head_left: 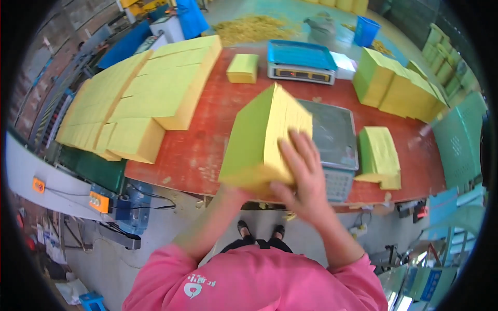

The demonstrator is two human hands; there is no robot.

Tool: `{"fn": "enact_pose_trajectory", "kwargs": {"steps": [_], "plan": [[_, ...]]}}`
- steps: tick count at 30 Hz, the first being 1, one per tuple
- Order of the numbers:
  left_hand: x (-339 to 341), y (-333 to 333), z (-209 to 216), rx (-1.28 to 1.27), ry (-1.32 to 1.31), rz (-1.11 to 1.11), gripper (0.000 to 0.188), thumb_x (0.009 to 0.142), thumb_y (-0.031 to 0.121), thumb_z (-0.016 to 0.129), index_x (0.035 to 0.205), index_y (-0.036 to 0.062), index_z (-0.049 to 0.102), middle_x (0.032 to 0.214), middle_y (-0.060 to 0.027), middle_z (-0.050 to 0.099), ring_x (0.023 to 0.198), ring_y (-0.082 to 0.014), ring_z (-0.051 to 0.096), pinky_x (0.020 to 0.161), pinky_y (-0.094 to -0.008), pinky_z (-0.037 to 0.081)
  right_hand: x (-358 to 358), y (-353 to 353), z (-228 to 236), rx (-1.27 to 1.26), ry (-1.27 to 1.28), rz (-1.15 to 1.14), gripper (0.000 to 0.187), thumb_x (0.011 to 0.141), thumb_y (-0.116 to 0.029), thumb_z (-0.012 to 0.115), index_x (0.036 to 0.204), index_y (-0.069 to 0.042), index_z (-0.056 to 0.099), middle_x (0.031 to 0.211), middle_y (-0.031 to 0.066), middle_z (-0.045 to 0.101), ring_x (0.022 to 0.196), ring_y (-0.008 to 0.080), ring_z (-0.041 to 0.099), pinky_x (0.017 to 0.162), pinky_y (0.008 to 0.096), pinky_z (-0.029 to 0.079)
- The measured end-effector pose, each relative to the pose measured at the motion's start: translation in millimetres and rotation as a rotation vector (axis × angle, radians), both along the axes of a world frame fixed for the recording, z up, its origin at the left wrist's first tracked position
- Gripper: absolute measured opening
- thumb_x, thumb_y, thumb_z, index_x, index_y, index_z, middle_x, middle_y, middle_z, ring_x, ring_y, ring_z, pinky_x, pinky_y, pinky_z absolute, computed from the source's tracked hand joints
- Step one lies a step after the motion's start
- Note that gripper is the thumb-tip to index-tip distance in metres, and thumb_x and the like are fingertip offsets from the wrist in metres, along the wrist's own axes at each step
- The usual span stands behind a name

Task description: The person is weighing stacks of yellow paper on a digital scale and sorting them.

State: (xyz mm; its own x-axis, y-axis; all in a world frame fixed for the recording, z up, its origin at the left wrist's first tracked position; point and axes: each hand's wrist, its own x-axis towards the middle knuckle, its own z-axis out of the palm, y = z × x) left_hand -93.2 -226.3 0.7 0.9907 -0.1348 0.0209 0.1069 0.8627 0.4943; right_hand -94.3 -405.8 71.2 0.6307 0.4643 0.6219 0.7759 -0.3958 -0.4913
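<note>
A thick stack of yellow paper [259,140] is held tilted above the near middle of the red table, one corner pointing up. My left hand [234,196] is at its lower left, its fingers hidden behind the stack. Against its right side lies my right hand [303,173], slightly blurred, with the thumb near the bottom edge and the fingers up along the sheet edges. Partly behind the stack and my right hand is a scale with a grey metal plate [334,129] and a keypad on its near side.
Many yellow paper stacks [161,83] fill the table's left; others [394,83] stand at the far right. A smaller pile [378,150] sits right of the scale. Behind are a small stack [242,69] and a blue-tray scale [301,54]. The red table [194,160] has a rounded front edge.
</note>
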Motion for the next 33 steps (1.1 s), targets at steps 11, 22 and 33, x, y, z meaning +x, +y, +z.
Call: {"fn": "enact_pose_trajectory", "kwargs": {"steps": [11,22,33], "plan": [[95.7,-141.0,-19.4,-0.300,0.311,0.078,0.049,0.099,0.046,0.042,0.136,0.0132,0.049,0.132,-0.0107,0.057,0.123,-0.0294,0.055,0.100,-0.0479,0.048,135.7,-98.0,25.2,-0.295,0.203,0.009,0.062,0.078,-0.017,0.070,0.136,-0.009,0.051,0.143,0.0190,0.047,0.132,0.0387,0.043,0.108,0.0433,0.037],[20.3,121.1,-23.4,0.947,0.160,0.450,0.047,0.095,0.043,0.055,0.116,0.0019,0.062,0.111,-0.0128,0.068,0.099,-0.0247,0.066,0.087,-0.0394,0.052,93.7,-79.4,12.1,-0.547,-0.008,-0.144,0.068,0.070,-0.009,0.072,0.135,-0.006,0.052,0.145,0.0185,0.044,0.138,0.0403,0.035,0.110,0.0484,0.033],[156.0,341.6,-34.2,2.642,0.349,0.289,0.099,0.076,0.068,0.061,0.145,0.0016,0.037,0.149,-0.0242,0.035,0.141,-0.0376,0.028,0.116,-0.0523,0.021,41.3,82.3,17.9,-0.342,0.180,-0.007,0.062,0.069,-0.008,0.071,0.129,-0.004,0.057,0.139,0.0193,0.050,0.135,0.0422,0.040,0.110,0.0497,0.033]]}}
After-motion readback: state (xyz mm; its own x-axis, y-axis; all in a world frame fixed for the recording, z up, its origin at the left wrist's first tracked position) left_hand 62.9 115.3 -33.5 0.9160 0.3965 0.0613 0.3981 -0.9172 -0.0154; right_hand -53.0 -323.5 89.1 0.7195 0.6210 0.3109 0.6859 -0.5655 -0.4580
